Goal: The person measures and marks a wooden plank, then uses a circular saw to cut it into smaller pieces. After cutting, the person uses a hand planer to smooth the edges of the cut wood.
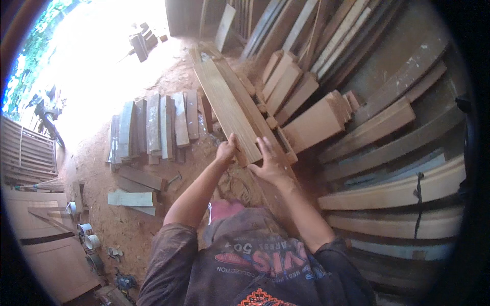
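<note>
Just between hands (225,151) (274,169), near end (247,149) of board (227,104)

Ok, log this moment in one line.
left hand: pale board, left edge | right hand: same board, near end | leftward: plank row

Left hand (226,150) grips the left edge of a light-brown board (227,104) close to its near end, thumb uppermost; right hand (272,166) rests at the near right corner, thumb and fingers spread. Board lies lengthwise, pointing away from the person, atop longer timber (249,108). To the left, a row of short planks (153,127) lies side by side on the reddish dirt floor (92,183); to the right, long curved-looking beams (377,188) are stacked.
</note>
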`<state>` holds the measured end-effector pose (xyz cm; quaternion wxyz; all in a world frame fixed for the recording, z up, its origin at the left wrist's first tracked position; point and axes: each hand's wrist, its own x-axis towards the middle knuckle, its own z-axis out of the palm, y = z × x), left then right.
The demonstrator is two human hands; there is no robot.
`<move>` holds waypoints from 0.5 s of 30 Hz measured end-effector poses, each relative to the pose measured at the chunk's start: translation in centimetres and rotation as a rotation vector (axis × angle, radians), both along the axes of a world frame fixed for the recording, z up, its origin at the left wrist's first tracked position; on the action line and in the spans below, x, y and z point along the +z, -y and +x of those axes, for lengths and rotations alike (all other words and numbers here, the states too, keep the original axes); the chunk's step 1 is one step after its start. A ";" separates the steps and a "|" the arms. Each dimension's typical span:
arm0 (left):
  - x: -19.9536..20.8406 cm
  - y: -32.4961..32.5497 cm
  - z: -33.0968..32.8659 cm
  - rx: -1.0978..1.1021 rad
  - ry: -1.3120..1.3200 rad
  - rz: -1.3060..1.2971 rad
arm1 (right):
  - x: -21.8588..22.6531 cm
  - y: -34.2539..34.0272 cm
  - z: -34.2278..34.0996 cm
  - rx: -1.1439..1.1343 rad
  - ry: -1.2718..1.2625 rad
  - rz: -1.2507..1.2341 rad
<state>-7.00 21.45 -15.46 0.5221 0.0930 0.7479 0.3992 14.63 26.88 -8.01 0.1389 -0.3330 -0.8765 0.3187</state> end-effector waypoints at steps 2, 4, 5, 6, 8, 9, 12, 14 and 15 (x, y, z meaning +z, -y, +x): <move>1.3 3.4 0.7 0.041 0.002 0.120 | 1.3 1.0 5.4 -0.082 -0.046 0.047; 3.5 8.2 2.4 0.056 -0.029 0.206 | 2.8 3.5 12.2 -0.237 0.023 -0.012; 5.0 10.6 3.2 0.057 0.000 0.248 | 3.6 5.3 15.5 -0.339 0.131 -0.048; 6.6 12.3 3.8 0.059 0.012 0.262 | 4.6 7.2 18.6 -0.424 0.211 -0.036; 10.4 14.1 5.6 0.009 -0.015 0.346 | 7.0 11.1 24.1 -0.584 0.318 -0.084; 12.4 14.2 6.3 -0.008 -0.035 0.374 | 8.2 12.9 26.2 -0.616 0.330 -0.044; 19.1 12.0 8.0 -0.173 -0.053 0.641 | 11.0 17.3 30.0 -0.802 0.473 -0.071; 23.9 10.1 8.4 -0.356 -0.130 0.896 | 11.7 19.2 30.9 -0.901 0.480 -0.065; 26.1 9.1 8.5 -0.437 -0.173 1.026 | 11.6 19.7 31.0 -0.976 0.385 -0.097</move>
